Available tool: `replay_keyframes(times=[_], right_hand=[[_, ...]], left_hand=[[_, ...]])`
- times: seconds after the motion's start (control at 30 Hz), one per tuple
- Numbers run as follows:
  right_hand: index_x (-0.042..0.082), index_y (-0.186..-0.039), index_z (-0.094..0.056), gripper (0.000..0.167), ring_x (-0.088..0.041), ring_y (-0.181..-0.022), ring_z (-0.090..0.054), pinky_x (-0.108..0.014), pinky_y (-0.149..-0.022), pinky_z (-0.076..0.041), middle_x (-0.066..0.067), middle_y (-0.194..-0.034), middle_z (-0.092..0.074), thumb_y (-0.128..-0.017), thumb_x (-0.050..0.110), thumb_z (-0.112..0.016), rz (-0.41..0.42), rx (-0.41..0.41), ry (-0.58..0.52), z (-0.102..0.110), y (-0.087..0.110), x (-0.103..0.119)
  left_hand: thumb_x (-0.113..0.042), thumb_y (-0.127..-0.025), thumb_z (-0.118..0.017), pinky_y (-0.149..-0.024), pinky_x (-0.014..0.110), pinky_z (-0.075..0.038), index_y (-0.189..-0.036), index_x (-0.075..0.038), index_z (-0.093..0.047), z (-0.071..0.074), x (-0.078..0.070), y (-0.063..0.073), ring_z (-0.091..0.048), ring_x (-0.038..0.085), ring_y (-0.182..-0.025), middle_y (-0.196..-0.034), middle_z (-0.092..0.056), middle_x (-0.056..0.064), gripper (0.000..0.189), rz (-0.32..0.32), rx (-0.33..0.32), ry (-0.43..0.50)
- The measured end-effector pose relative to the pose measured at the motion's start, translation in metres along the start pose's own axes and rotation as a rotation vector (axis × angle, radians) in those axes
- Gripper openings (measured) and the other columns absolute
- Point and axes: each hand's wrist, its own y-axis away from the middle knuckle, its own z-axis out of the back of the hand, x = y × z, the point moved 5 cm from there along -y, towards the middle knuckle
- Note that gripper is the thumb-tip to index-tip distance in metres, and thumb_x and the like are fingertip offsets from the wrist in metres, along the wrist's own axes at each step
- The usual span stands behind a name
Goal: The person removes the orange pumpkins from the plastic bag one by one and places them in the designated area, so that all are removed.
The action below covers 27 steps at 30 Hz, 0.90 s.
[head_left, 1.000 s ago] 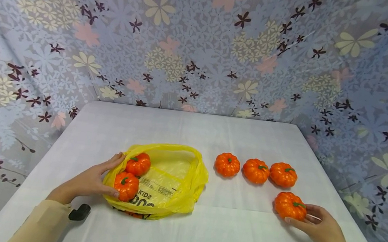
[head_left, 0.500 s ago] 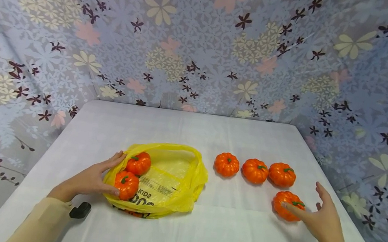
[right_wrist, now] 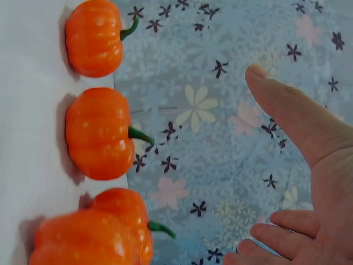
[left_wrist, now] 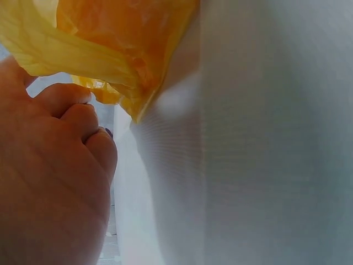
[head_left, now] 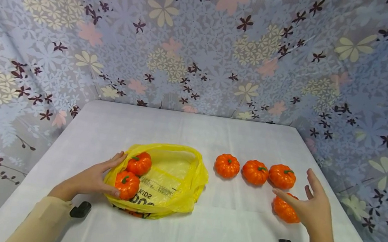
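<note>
Right hand (head_left: 315,210): spread wide and holding nothing, thumb well apart from the fingers, raised near the right edge of the desk (head_left: 235,234). Its thumb overlaps the nearest pumpkin (head_left: 283,209) in the head view and hides that pumpkin's stem; the right wrist view shows the hand clear of it, and the lower border cuts the same pumpkin off. Left hand (head_left: 95,176): bent round the yellow bag (head_left: 200,182), holding its rim toward the desk's left edge, thumb over the front of the mouth; the plastic conceals part of the fingers in the left wrist view. Two pumpkins lie inside at the bag's left end, a rear one (head_left: 139,163) and a front one (head_left: 126,185), touching or nearly so. Dark lettering on the bag reads in reverse, "KIDS" legible, the larger line partly covered. Beyond the nearest pumpkin, toward the desk's far right corner, three more form a row: left (head_left: 227,166), middle (head_left: 255,172) and right (head_left: 282,176). Count: one bag, six pumpkins, four of them outside it. The near edge of the desk is out of frame. A flowered cloth (head_left: 200,59) rises behind the far edge.
</note>
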Motion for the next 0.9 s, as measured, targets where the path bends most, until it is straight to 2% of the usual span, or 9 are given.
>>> replay_keyframes(times=[0.07, 0.27, 0.4, 0.57, 0.8, 0.9], right_hand=[[0.012, -0.162, -0.005, 0.117, -0.046, -0.147, -0.022, -0.057, -0.1, -0.037, -0.015, -0.167, -0.007, -0.082, 0.043, -0.084, 0.014, 0.004, -0.004, -0.003, -0.001, 0.004], [0.011, -0.163, -0.008, 0.118, -0.046, -0.147, -0.023, -0.06, -0.103, -0.037, -0.016, -0.167, -0.012, -0.08, 0.038, -0.087, 0.041, 0.003, -0.032, -0.015, -0.005, 0.013], [0.01, -0.162, -0.012, 0.117, -0.043, -0.147, -0.024, -0.06, -0.106, -0.036, -0.015, -0.166, -0.018, -0.078, 0.036, -0.089, 0.092, 0.018, -0.049, -0.022, -0.007, 0.021], [0.008, -0.162, -0.015, 0.117, -0.044, -0.148, -0.02, -0.066, -0.109, -0.029, -0.019, -0.164, -0.022, -0.077, 0.038, -0.089, 0.117, 0.058, -0.056, -0.034, -0.008, 0.03], [0.008, -0.161, -0.02, 0.114, -0.039, -0.145, -0.032, -0.051, -0.108, -0.036, -0.015, -0.163, -0.027, -0.076, 0.037, -0.09, 0.155, 0.111, -0.118, -0.056, -0.01, 0.04], [0.006, -0.16, -0.023, 0.113, -0.039, -0.145, -0.032, -0.053, -0.11, -0.036, -0.016, -0.162, -0.029, -0.076, 0.04, -0.09, 0.167, 0.134, -0.103, -0.067, -0.011, 0.043]], left_hand=[[-0.045, -0.073, -0.088, -0.111, 0.073, -0.015, -0.161, -0.011, -0.024, 0.0, 0.0, 0.0, -0.01, 0.048, -0.149, -0.166, -0.011, 0.019, 0.114, -0.004, 0.0, 0.006], [-0.045, -0.073, -0.088, -0.111, 0.073, -0.014, -0.161, -0.011, -0.024, -0.001, 0.001, 0.001, -0.01, 0.047, -0.149, -0.166, -0.011, 0.019, 0.114, -0.014, -0.007, 0.011], [-0.045, -0.073, -0.088, -0.111, 0.073, -0.014, -0.161, -0.01, -0.024, -0.001, 0.001, 0.001, -0.01, 0.047, -0.149, -0.166, -0.011, 0.019, 0.114, -0.02, -0.01, 0.012], [-0.044, -0.073, -0.088, -0.111, 0.073, -0.014, -0.161, -0.01, -0.024, -0.001, 0.001, 0.001, -0.01, 0.047, -0.149, -0.166, -0.011, 0.019, 0.113, -0.02, -0.008, 0.02], [-0.044, -0.073, -0.088, -0.111, 0.073, -0.014, -0.161, -0.011, -0.024, -0.001, 0.001, 0.001, -0.01, 0.047, -0.149, -0.166, -0.011, 0.018, 0.113, -0.021, -0.008, 0.016], [-0.044, -0.073, -0.088, -0.111, 0.073, -0.014, -0.161, -0.012, -0.024, -0.001, 0.001, 0.002, -0.01, 0.047, -0.149, -0.166, -0.011, 0.018, 0.113, -0.013, -0.005, 0.017]])
